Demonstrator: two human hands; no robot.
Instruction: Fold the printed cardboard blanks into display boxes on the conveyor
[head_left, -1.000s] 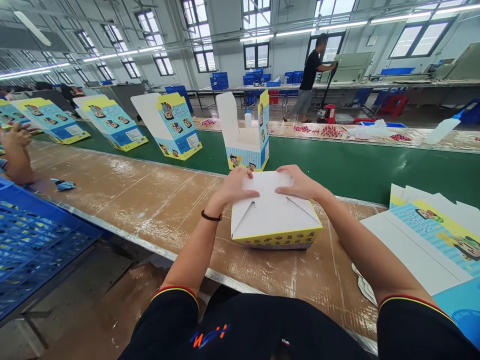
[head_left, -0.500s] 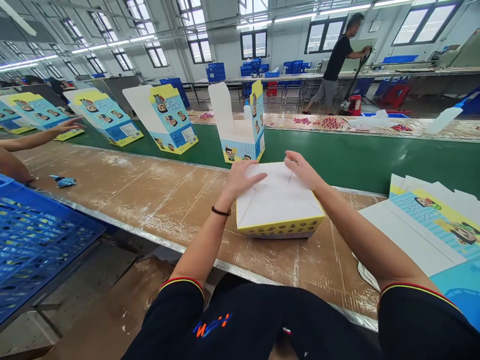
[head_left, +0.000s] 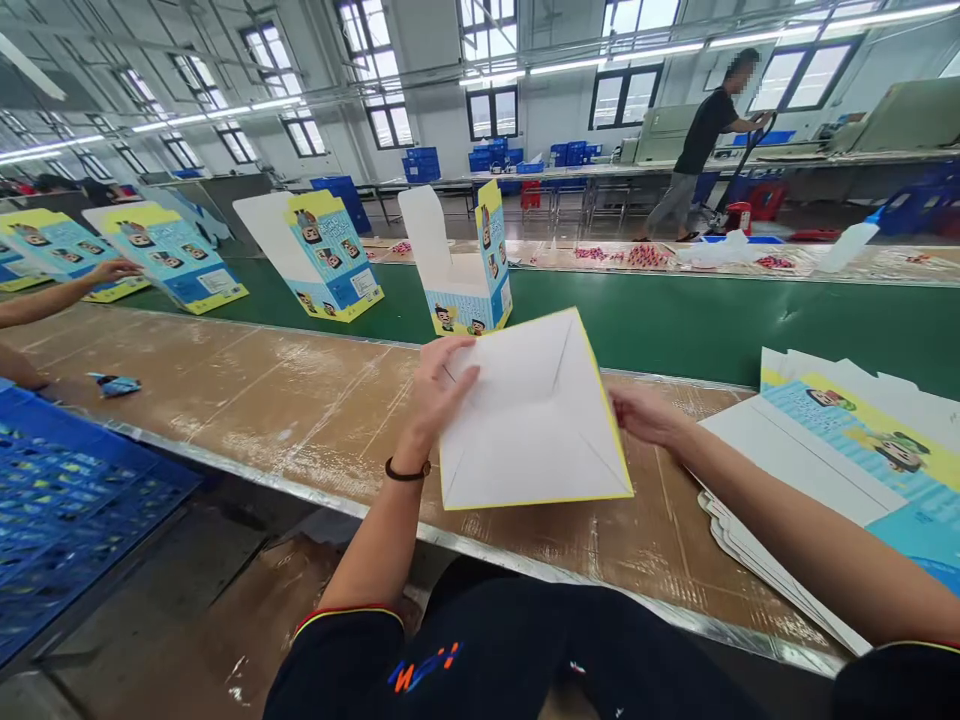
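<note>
A folded cardboard box (head_left: 532, 420) stands tilted up on the brown-covered worktable (head_left: 262, 400), its white underside with yellow edges facing me and its printed sides hidden. My left hand (head_left: 439, 390) grips its left side, with the fingers spread over the white flaps. My right hand (head_left: 645, 415) holds the box's right edge near the lower corner. A stack of flat printed box blanks (head_left: 847, 450) lies just beyond my right forearm.
Assembled printed boxes (head_left: 319, 260) stand on the green belt (head_left: 675, 330) ahead. A co-worker's hand (head_left: 112, 270) rests by another box at left. A blue plastic crate (head_left: 60, 500) sits at lower left. A person (head_left: 701, 145) pulls a pallet jack beyond the far bench.
The box has tipped up from lying flat on the table and now leans toward me. My hands have moved from its top face to its left and right sides.
</note>
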